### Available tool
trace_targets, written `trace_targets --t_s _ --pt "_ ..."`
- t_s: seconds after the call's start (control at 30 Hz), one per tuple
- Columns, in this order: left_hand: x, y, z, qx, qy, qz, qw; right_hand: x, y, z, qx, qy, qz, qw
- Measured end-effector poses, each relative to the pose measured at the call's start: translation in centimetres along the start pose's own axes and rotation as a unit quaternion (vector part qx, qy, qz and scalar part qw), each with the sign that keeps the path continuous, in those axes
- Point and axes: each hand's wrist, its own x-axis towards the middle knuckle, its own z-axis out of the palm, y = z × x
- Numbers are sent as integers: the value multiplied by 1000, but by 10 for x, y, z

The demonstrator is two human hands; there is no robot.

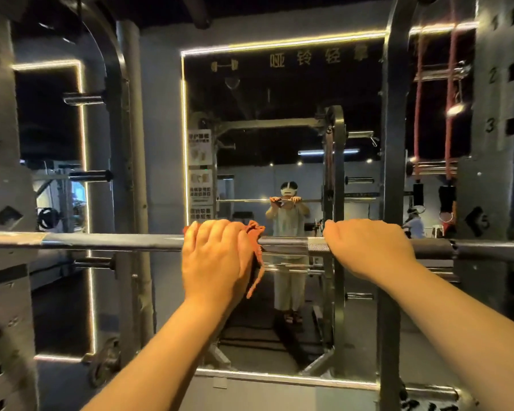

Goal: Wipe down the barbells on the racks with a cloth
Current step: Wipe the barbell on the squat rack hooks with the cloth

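hands (217, 256) (368, 250) and cloth (256, 234) around barbell (101, 241)

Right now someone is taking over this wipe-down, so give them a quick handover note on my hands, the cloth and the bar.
Left hand grips the orange cloth around the barbell near its middle.
Right hand grips the bare bar beside it.
The barbell lies across the rack.
Done: cannot tell which stretches are wiped.
Left: run the cloth along both ends, then any other barbells.
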Motion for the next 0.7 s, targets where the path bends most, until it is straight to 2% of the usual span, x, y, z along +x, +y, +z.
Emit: trace_targets --t_s 0.07,0.13,0.23,0.33,0.37,0.43,0.5,0.6,0.7 --pt "-1 15 -1 12 -28 -30 999 0 0 1 1 4 3 1000" --pt "-6 40 2 23 -33 -26 999 1 1 3 10 8 3 1000" --pt "-15 59 9 -8 -22 24 999 0 2 3 26 22 0 999" --pt "-11 36 0 6 -47 92 995 -2 3 1 33 30 -15 999" --pt "-7 24 -4 9 -49 91 995 -3 4 1 38 31 -19 999" --pt "1 -3 -8 15 -39 34 999 -2 3 4 43 43 -21 998" --pt "9 -14 -5 46 -57 -57 996 -2 3 6 43 53 -9 998" --pt "13 13 -2 60 -70 -147 985 -1 5 6 91 44 11 995" --pt "2 68 2 50 -72 -83 993 1 6 8 129 49 37 990"
